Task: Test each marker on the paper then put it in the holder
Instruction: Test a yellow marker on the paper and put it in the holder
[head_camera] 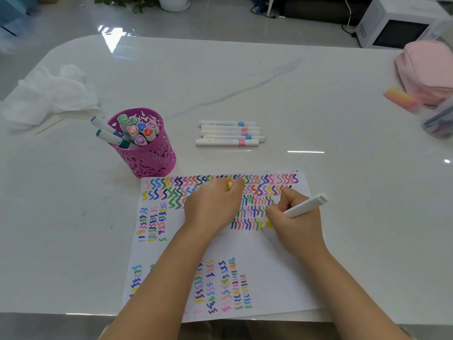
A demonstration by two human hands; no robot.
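Open room: the surface (282, 77) is bare across its far middle and to the left of the paper; my sheet's near edge lies just beside the near edge of the surface.
Edges: a crumpled tissue (51, 94) sits near the far left edge, a pink pouch (426, 69) and a striped eraser (400, 99) at the right edge.
Paper: the paper (269, 261) lies in front of me, crowded with rows of coloured squiggles, with a blank band through the middle.
Marker in use: a white marker (305, 206), tip down beside a fresh yellow mark (269, 224), tail tilted up and to the right.
Waiting markers: five white markers (229, 133) lie side by side beyond the paper, well apart from my hands.
Holder: the purple holder (147, 148) stands just off the paper's far left corner, filled with capped markers.
Right hand: my right hand (294, 222) is curled closed around the marker.
Left hand: my left hand (213, 204) rests on the paper, fingers folded over a yellow cap (229, 185) that only just shows.
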